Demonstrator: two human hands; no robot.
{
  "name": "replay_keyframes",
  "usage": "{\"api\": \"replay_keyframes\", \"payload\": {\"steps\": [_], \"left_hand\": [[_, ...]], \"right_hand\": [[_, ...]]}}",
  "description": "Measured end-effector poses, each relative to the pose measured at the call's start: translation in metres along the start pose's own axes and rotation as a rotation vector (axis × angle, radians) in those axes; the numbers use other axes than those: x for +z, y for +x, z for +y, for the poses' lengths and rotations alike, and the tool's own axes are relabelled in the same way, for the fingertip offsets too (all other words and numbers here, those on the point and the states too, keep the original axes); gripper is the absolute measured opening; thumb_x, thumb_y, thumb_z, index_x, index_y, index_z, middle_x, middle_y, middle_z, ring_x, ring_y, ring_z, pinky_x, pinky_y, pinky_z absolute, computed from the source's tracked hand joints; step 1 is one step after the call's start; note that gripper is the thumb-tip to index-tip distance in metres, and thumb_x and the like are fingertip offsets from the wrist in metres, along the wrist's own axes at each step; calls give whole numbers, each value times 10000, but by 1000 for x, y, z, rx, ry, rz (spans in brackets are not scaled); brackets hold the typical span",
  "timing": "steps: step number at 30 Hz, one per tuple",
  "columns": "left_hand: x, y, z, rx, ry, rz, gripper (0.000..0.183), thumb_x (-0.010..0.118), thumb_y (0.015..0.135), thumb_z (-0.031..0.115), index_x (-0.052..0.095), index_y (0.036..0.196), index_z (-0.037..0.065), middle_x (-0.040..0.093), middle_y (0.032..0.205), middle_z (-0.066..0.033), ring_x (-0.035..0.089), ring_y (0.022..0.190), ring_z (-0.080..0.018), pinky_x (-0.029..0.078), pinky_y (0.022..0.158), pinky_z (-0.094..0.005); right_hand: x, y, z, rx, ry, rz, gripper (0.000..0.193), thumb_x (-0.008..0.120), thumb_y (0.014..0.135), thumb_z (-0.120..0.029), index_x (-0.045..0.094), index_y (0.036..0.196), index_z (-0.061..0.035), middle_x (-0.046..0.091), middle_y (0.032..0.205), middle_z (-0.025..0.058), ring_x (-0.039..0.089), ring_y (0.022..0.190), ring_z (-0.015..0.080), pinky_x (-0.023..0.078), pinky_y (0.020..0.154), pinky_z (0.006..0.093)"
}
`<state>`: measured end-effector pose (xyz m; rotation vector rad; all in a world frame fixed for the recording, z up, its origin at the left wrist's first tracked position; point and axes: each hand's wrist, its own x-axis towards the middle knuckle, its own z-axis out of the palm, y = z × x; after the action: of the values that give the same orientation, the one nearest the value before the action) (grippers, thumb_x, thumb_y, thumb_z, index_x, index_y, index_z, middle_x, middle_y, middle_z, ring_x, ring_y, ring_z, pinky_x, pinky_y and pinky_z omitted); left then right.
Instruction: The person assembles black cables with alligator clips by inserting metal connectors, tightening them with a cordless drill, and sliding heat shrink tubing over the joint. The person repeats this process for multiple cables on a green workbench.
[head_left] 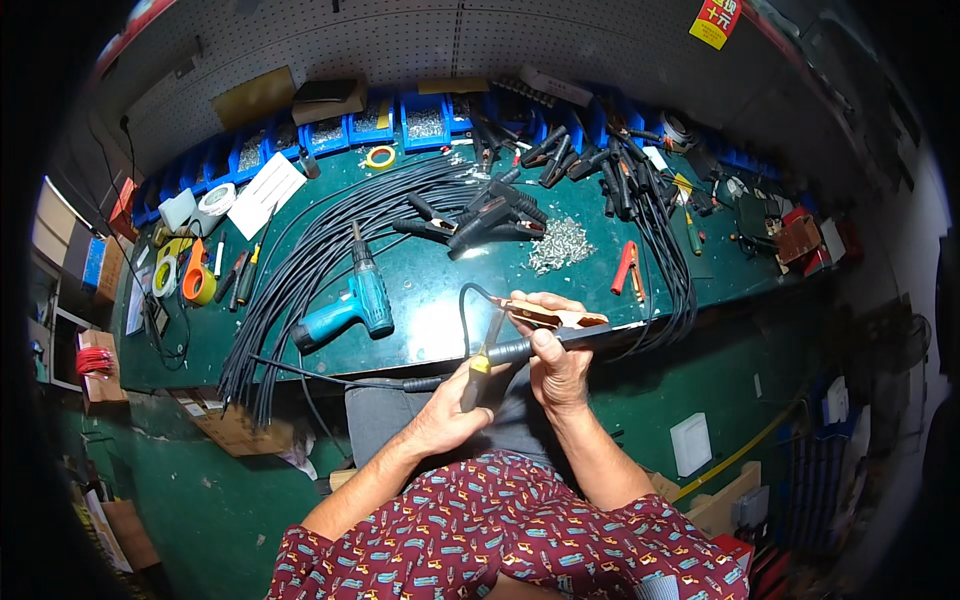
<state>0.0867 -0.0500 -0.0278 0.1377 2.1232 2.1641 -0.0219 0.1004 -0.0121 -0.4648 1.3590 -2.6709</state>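
In my left hand [447, 412] is a screwdriver [479, 372] with a yellow and black handle, its shaft pointing up and away from me. The fingers of my right hand [557, 365] are wrapped round a copper-jawed welding clamp [535, 314], held just off the bench's front edge. A black ribbed handle sleeve [512, 351] lies between the hands, with a black cable [345, 380] running left from it. A thin dark wire loops up beside the clamp. The screwdriver's tip is close to the clamp; whether they touch I cannot tell.
On the green bench [430, 300] lie a teal cordless drill [350, 308], a bundle of black cables [330, 225], finished black clamps [490, 220] and a heap of small metal screws [560, 246]. Red-handled pliers [625, 268] lie to the right. Blue bins [422, 120] line the back.
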Motion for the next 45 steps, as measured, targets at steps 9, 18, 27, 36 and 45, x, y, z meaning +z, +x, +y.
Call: {"api": "replay_keyframes", "payload": {"steps": [9,18,27,36,45], "left_hand": [[2,0,4,-20,-54,-5,660,615,762,-2,511,1414,0,576,1339,-89,525,1271,-196,389,1114,-357],[13,11,-27,124,237,228,287,609,779,10,650,1063,27,595,1075,-166,608,1049,-343,487,952,-410],[-6,10,-27,-52,115,382,189,699,915,169,660,968,-8,611,853,-6,550,812,-81,487,736,-297],[-97,71,-68,102,1040,503,429,797,813,194,639,1181,41,568,1227,-205,533,1177,-394,468,995,-476],[-72,-5,-78,249,1084,161,355,838,763,191,645,1016,34,584,987,-123,596,929,-326,516,790,-428]], "right_hand": [[-5,4,-3,-91,-120,-109,519,831,808,-151,560,1209,37,655,1214,221,656,1177,346,511,1066,487],[12,-6,2,131,208,119,470,822,881,-258,578,1216,-35,628,1240,119,626,1223,330,534,1057,485],[-21,50,-35,118,55,294,343,719,966,-341,650,1015,-9,727,940,123,722,809,201,600,670,263],[-44,54,-81,126,89,237,364,672,986,-419,658,1011,-55,708,933,120,704,886,304,601,816,432],[-41,41,-124,135,94,241,524,653,963,-523,652,1081,-12,715,956,147,712,891,346,596,830,482]]}}
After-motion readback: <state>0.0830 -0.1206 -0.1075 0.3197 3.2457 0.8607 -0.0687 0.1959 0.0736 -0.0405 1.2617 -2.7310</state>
